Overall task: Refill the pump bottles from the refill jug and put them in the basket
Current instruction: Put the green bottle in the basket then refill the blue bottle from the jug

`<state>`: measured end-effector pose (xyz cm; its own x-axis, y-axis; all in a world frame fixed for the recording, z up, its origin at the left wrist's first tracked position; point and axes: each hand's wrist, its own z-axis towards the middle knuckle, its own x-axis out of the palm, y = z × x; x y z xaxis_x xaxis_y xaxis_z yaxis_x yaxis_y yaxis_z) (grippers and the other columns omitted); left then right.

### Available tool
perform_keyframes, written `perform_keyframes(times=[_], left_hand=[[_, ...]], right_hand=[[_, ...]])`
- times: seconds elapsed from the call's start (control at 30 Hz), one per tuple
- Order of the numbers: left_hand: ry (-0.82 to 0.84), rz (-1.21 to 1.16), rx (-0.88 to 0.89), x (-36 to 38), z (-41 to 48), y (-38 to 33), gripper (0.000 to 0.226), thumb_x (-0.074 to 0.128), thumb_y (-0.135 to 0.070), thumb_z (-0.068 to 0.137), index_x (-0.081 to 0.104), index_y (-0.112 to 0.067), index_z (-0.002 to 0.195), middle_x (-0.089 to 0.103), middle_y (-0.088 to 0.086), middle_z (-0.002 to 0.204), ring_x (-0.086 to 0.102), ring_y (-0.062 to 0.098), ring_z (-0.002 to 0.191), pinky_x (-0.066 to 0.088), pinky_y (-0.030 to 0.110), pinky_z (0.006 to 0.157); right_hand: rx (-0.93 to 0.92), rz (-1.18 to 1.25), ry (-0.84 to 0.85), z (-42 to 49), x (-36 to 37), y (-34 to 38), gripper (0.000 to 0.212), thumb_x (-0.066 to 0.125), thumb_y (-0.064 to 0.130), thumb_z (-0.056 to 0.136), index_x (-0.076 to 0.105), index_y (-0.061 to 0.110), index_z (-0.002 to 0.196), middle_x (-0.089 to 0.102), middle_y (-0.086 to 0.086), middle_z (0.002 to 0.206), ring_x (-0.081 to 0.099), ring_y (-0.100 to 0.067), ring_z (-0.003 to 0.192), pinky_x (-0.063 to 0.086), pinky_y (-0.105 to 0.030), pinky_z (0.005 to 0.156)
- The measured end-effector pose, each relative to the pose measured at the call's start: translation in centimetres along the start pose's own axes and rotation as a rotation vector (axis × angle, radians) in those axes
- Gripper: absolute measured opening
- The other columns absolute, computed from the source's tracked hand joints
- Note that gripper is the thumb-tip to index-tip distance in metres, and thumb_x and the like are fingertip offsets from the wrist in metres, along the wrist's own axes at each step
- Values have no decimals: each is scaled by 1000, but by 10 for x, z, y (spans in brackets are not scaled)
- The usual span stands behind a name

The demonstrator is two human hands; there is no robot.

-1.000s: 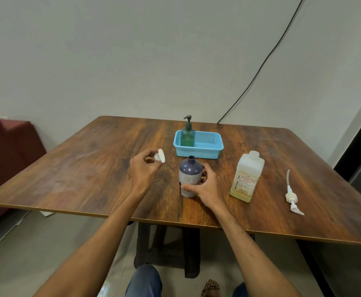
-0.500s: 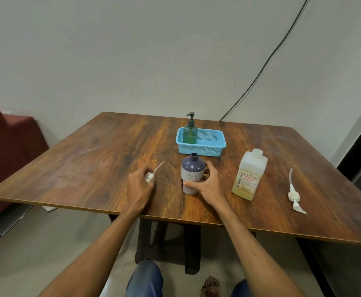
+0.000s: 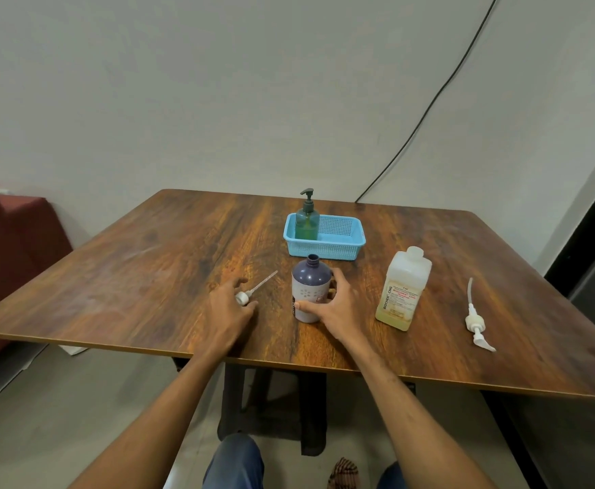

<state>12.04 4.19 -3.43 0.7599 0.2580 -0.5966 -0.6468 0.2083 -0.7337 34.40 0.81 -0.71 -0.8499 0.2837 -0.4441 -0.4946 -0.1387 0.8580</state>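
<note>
A purple bottle (image 3: 309,289) stands uncapped near the table's front middle, and my right hand (image 3: 336,308) is wrapped around its right side. To its left, my left hand (image 3: 227,314) rests on the table with thumb and fingers around a small white pump head (image 3: 243,298), whose thin tube lies flat and points toward the basket. The pale refill jug (image 3: 403,289), with yellowish liquid low inside, stands upright to the right of the purple bottle. A green pump bottle (image 3: 307,220) stands in the left end of the blue basket (image 3: 338,249) behind.
A second white pump with a long tube (image 3: 475,321) lies on the wooden table (image 3: 130,277) at the right. A red sofa (image 3: 10,241) stands to the left. A black cable (image 3: 430,107) runs down the wall behind the table.
My left hand has come down from the air to the tabletop, bringing the small white pump head down flat. My right hand has stayed on the purple bottle.
</note>
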Motion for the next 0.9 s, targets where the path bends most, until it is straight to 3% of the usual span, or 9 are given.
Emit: perform_keyframes(times=[0.1,0.27,0.43,0.53,0.6,0.7,0.8,0.83,0.9], left_hand=[[22,8,-7,0,2,-14,67,81,-31,81,51,-22,140,55,4,143,51,22,131,44,45,109],[42,-70,140,0,4,-46,77,82,-25,78,45,-23,146,48,2,150,44,19,138,38,45,114],[186,-265,221,11,-6,-73,100,89,-32,69,34,-20,152,43,-2,153,42,9,134,38,31,109],[207,-302,200,25,-9,-82,108,91,-35,68,28,-23,154,43,-4,152,41,5,131,38,27,106],[213,-343,182,33,-10,-86,111,92,-41,66,26,-26,154,44,-4,152,44,6,132,42,30,108],[204,-386,159,45,-12,-89,109,92,-41,64,29,-25,152,47,-4,148,47,8,131,46,33,108],[149,-375,156,53,-12,-92,99,93,-34,65,38,-21,146,51,-3,143,50,11,128,48,38,107],[124,-368,152,54,-11,-93,95,93,-31,65,41,-20,144,52,-2,141,51,11,126,49,39,106],[83,-363,139,56,-9,-95,90,94,-26,63,45,-20,139,55,-2,136,54,13,123,50,40,104]], right_hand=[[26,25,48,-3,0,-1,99,93,39,66,39,26,148,50,2,150,48,-19,136,45,-42,110],[-28,69,34,-15,-12,-3,100,92,42,67,37,29,149,51,4,149,51,-13,132,47,-40,109],[-168,78,-244,-27,-40,6,68,87,41,76,56,27,135,64,13,123,61,-1,110,57,-27,90],[-266,37,-444,-35,-60,12,45,85,33,81,63,23,118,65,12,110,62,-7,104,58,-31,85],[-318,-39,-542,-38,-72,11,40,84,30,82,61,22,114,63,7,111,60,-12,104,58,-34,84],[-283,-176,-641,-39,-83,6,51,85,33,80,56,22,121,55,0,123,52,-16,114,52,-20,85],[-190,-206,-708,-35,-90,-4,75,91,33,71,50,17,132,47,-4,131,40,-12,122,32,-1,91],[-159,-210,-724,-33,-92,-7,83,92,33,68,47,17,136,45,-6,134,34,-9,125,26,0,96],[-98,-205,-710,-28,-95,-16,99,95,33,64,39,17,145,39,-8,142,24,-6,129,22,-13,108]])
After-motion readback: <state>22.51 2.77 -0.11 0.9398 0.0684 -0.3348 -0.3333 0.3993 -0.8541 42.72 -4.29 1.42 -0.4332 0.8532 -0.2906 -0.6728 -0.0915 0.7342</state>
